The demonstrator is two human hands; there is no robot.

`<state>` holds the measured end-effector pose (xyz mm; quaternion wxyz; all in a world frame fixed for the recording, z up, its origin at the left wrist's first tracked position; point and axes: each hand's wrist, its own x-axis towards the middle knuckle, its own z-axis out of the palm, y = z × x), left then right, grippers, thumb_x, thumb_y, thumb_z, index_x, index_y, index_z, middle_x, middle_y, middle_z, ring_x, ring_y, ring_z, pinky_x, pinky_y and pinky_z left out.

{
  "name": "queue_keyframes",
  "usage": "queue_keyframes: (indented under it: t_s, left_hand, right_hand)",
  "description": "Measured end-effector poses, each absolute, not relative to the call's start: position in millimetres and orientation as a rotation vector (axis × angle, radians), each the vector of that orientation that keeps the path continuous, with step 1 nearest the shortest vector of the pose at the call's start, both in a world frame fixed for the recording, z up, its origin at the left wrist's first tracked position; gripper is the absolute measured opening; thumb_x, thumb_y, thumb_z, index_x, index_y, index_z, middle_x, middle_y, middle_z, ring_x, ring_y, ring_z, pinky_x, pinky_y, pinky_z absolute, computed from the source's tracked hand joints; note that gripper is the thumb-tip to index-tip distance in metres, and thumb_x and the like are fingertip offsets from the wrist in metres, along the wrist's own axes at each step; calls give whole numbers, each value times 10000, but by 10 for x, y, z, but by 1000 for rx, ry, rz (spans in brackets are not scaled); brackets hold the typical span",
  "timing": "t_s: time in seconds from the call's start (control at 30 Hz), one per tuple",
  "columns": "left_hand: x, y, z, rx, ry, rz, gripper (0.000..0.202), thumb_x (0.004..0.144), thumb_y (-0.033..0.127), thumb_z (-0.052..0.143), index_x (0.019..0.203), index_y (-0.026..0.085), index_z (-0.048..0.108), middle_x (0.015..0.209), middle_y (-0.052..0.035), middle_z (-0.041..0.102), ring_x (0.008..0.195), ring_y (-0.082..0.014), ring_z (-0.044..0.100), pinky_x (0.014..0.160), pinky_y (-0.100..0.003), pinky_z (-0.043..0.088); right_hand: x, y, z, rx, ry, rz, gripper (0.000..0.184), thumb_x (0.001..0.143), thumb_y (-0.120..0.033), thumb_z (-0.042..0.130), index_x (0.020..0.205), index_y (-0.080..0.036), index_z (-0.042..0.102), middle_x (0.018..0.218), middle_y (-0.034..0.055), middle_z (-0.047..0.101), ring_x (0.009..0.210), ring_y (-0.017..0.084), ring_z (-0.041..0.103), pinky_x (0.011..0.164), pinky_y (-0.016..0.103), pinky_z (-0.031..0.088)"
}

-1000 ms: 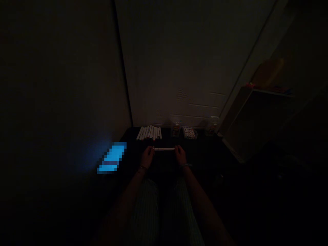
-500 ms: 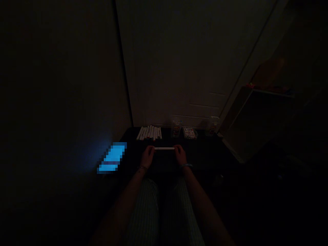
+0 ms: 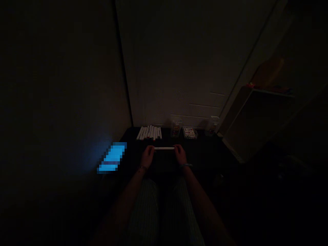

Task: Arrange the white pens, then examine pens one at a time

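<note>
A white marker (image 3: 164,148) lies level between my two hands, above the dark table (image 3: 205,153). My left hand (image 3: 148,155) pinches its left end. The fingers of my right hand (image 3: 180,154) are closed on the other end. Just beyond the left hand lies a row of several white markers (image 3: 150,132), side by side, some with coloured ends. Farther back, past the right hand, sits a white pack with small coloured marks (image 3: 190,132), its contents too dim to make out.
A clear container (image 3: 176,127) with a label stands left of the pack, and another clear container (image 3: 212,126) stands at the back right. A bright, pixelated blue screen (image 3: 112,158) is at the table's left edge. A wall (image 3: 164,68) rises behind; a shelf unit (image 3: 246,112) stands on the right.
</note>
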<state>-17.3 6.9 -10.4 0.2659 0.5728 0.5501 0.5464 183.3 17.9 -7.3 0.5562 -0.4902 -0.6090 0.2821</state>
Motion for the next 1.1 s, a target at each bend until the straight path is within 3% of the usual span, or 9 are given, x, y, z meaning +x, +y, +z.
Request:
queue_keyframes:
  t_s: [0.17,0.47,0.6,0.87,0.97,1.1]
  left_hand:
    - [-178,58,-90,1553,1548,1462,310,783,474,409,831,198,542,644,20,558,604,-118,508,588,-224,385]
    - [-166,-12,-3,1571,1561,1432,385,804,511,355,607,199,467,539,32,459,544,-106,439,538,-214,336]
    - [-161,5,-20,1530,1541,1465,384,799,512,363,625,198,497,546,29,474,534,-104,441,533,-214,343]
    - [-151,18,5,1513,1438,1489,378,780,487,403,942,197,583,631,15,518,595,-117,476,586,-222,381]
    - [-144,13,5,1509,1445,1487,371,760,487,433,915,190,593,639,11,532,614,-123,491,592,-224,387]
    - [-151,6,-5,1549,1467,1468,338,758,499,440,733,188,571,589,25,512,588,-112,477,578,-214,372]
  right_hand:
    - [1832,197,-100,-1181,-1432,688,329,805,-430,381,896,-195,592,690,-9,560,636,126,496,577,209,367]
    - [1826,170,-49,-1172,-1456,691,366,817,-458,360,821,-191,611,749,10,604,719,147,532,633,220,377]
    - [1826,152,-28,-1192,-1463,691,393,818,-473,351,811,-184,616,724,15,603,714,153,529,617,222,372]
    - [1821,184,-45,-1214,-1450,687,412,819,-480,334,784,-190,625,712,7,597,683,141,521,603,218,367]
    - [1811,184,-36,-1213,-1407,700,430,811,-505,338,771,-185,622,686,4,587,640,131,506,578,215,365]
    - [1806,164,-16,-1181,-1375,780,446,805,-535,336,781,-178,603,589,-12,523,544,113,455,513,207,350]
